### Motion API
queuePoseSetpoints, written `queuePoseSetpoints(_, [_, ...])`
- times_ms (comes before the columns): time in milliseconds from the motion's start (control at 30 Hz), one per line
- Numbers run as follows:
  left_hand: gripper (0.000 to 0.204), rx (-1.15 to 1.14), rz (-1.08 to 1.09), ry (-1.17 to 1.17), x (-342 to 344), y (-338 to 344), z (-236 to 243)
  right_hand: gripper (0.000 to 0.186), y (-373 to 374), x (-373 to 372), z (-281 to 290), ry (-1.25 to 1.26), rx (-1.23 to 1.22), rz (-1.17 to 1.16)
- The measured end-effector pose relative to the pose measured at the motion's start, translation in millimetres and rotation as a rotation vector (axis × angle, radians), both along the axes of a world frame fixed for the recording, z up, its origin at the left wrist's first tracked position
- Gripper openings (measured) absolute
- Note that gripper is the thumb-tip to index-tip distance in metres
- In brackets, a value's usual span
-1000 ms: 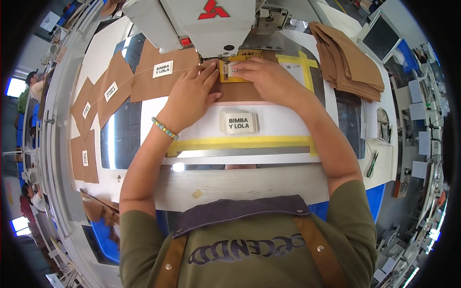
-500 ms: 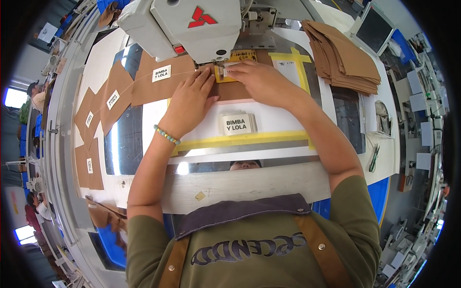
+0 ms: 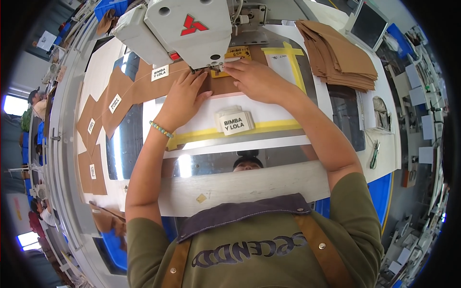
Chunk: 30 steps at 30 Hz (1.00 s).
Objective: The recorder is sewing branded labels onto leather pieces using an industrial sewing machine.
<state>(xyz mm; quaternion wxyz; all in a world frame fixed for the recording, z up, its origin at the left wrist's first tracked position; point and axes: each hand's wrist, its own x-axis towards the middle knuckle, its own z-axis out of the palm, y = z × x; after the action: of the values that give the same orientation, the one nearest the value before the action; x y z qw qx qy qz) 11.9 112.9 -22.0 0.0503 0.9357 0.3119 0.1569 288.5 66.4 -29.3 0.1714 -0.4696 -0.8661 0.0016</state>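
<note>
Hands (image 3: 182, 96) (image 3: 259, 84) over brown panel (image 3: 224, 86), left flat, right's grip unclear, white worktable (image 3: 386, 156), monitor (image 3: 367, 25), grey floor (image 3: 401, 201)

- Sewing head (image 3: 192, 41): over the worktop's (image 3: 269, 185) far middle.
- Panel (image 3: 224, 86): below the sewing head.
- Label stack (image 3: 234, 120): before that panel, toward the near edge.
- Panel stack (image 3: 338, 57): toward far right corner.
- Labelled panels (image 3: 122, 86): along left edge.

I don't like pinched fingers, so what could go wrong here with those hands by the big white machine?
Fingers could get hurt, because the left hand and right hand are both very close to the machine head. The brown piece might slip crooked if the hands press unevenly. The stack of white labels lies near the hands, so one might bump it.
</note>
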Motion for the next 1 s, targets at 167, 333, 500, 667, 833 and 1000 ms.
queuePoseSetpoints(167, [0.060, -0.046, 0.021, 0.033, 1, -8, 11, 0.027, -5, 10, 18, 0.027, -0.048, -0.133])
queuePoseSetpoints(333, [0.061, -0.023, -0.008, -0.010, 6, -11, 9, 0.021, -4, 35, 37, 0.103, 0.413, -0.202])
queuePoseSetpoints(500, [0.060, -0.084, -0.016, -0.082, 12, -14, 12, 0.019, -13, 27, 49, 0.053, 0.413, -0.234])
queuePoseSetpoints(667, [0.055, -0.053, -0.079, -0.059, 11, -10, 8, 0.020, -11, 29, 48, 0.126, 0.377, -0.217])
queuePoseSetpoints(833, [0.050, -0.064, -0.035, -0.012, 7, -11, 4, 0.024, -14, 33, 52, 0.025, 0.185, -0.241])
queuePoseSetpoints(1000, [0.044, -0.091, -0.031, -0.020, 5, -13, 2, 0.023, -18, 27, 48, 0.031, 0.170, -0.226])
